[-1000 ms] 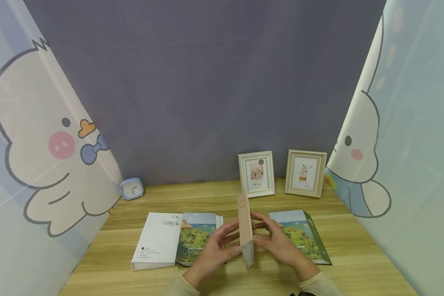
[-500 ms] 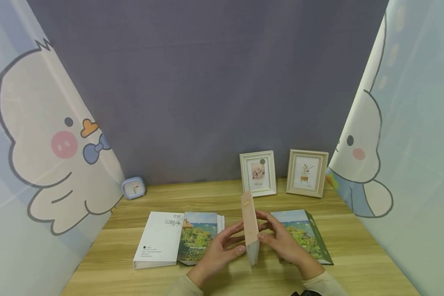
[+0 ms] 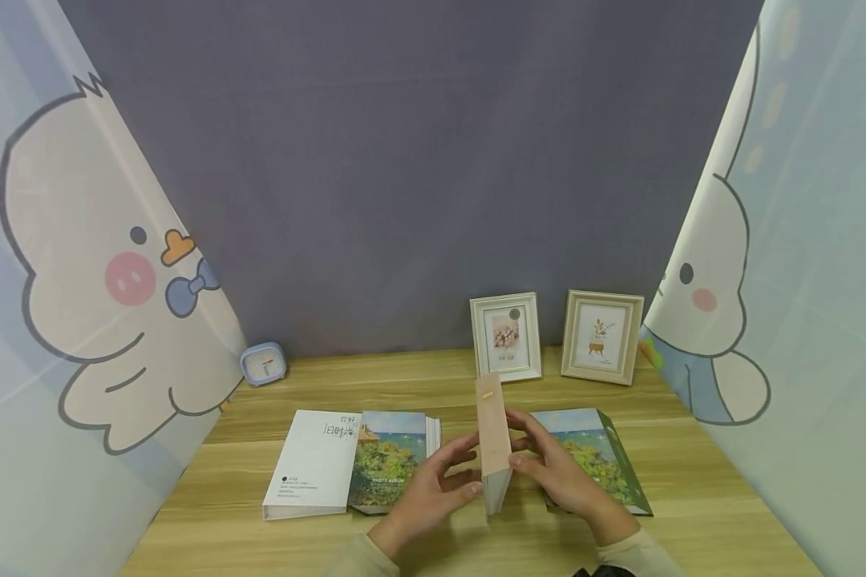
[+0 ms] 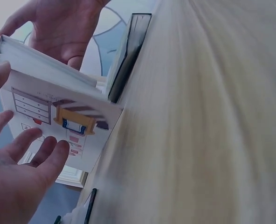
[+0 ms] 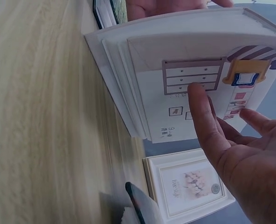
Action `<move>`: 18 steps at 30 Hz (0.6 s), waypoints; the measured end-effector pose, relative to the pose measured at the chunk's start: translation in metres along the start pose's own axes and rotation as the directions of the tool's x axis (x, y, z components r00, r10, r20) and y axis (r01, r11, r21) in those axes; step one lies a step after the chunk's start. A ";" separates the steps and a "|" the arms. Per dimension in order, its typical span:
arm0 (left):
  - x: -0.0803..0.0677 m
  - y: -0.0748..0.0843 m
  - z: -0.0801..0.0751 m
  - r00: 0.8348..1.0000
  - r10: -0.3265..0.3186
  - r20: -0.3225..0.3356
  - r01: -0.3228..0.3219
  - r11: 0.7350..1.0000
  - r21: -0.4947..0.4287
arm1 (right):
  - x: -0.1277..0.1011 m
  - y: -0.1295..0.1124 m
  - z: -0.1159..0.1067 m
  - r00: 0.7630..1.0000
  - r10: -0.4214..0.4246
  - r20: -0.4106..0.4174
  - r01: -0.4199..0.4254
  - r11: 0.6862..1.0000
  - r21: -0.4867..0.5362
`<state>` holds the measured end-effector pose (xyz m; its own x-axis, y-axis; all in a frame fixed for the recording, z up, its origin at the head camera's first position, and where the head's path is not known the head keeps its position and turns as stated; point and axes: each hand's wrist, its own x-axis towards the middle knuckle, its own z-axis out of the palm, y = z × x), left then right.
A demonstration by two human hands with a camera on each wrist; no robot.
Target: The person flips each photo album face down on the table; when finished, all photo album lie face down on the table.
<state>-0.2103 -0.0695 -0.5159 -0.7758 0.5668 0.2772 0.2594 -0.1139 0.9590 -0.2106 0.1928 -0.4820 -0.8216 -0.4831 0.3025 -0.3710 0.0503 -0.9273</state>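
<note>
A photo album (image 3: 494, 425) with a pale pink spine stands upright between my two hands, spine towards me, its lower edge right at the wooden table. Its white cover (image 5: 149, 93) carries drawings of a chest of drawers and a striped awning. On the left side, the spread fingers of my left hand (image 3: 427, 498) are at the cover, seen closer on that hand (image 4: 17, 172) in the left wrist view. From the other side my right hand (image 3: 568, 481) touches the opposite cover; the right wrist view shows its fingertips (image 5: 199, 95) against the drawn drawers.
Flat at left lie a white album (image 3: 313, 465) and a landscape-covered album (image 3: 390, 461). A similar green-edged album (image 3: 593, 457) lies at right, partly behind my right hand. Two picture frames, one white (image 3: 507, 336) and one beige (image 3: 602, 336), stand behind. A blue clock (image 3: 263, 365) sits back left.
The upright album has turned slightly, showing more of its pink spine, and both hands have moved with it. The whole head view has shifted a little.
</note>
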 end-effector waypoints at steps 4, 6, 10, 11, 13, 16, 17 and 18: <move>-0.001 -0.003 -0.001 0.999 -0.033 0.008 0.033 0.999 -0.012 | -0.003 -0.001 -0.001 1.000 0.004 0.014 -0.004 1.000 0.011; -0.002 -0.004 -0.001 0.999 -0.043 0.015 0.044 0.999 -0.019 | -0.005 -0.001 -0.003 1.000 0.012 0.026 -0.012 1.000 0.026; -0.003 -0.007 -0.001 0.999 -0.027 0.037 0.028 0.999 -0.031 | -0.009 -0.002 -0.006 0.998 0.022 0.058 -0.026 0.997 0.075; -0.003 -0.008 -0.001 0.999 -0.020 0.043 0.022 0.999 -0.036 | -0.010 -0.002 -0.007 0.997 0.023 0.067 -0.029 0.996 0.090; -0.004 -0.009 -0.001 0.998 -0.018 0.052 0.020 0.999 -0.048 | -0.011 -0.002 -0.008 0.997 0.024 0.079 -0.033 0.993 0.115; -0.004 -0.010 -0.001 0.999 -0.016 0.052 0.019 0.998 -0.058 | -0.012 -0.002 -0.009 0.996 0.025 0.090 -0.037 0.990 0.137; -0.004 -0.010 -0.001 0.999 -0.016 0.050 0.019 0.998 -0.061 | -0.012 -0.002 -0.010 0.995 0.025 0.093 -0.038 0.989 0.142; -0.004 -0.010 -0.001 0.999 -0.022 0.047 0.025 0.998 -0.062 | -0.012 -0.002 -0.010 0.995 0.025 0.094 -0.038 0.989 0.140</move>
<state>-0.2104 -0.0714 -0.5263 -0.7538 0.6065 0.2530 0.2039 -0.1501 0.9674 -0.2047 0.2073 -0.4813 -0.7865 -0.5615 0.2573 -0.2752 -0.0544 -0.9598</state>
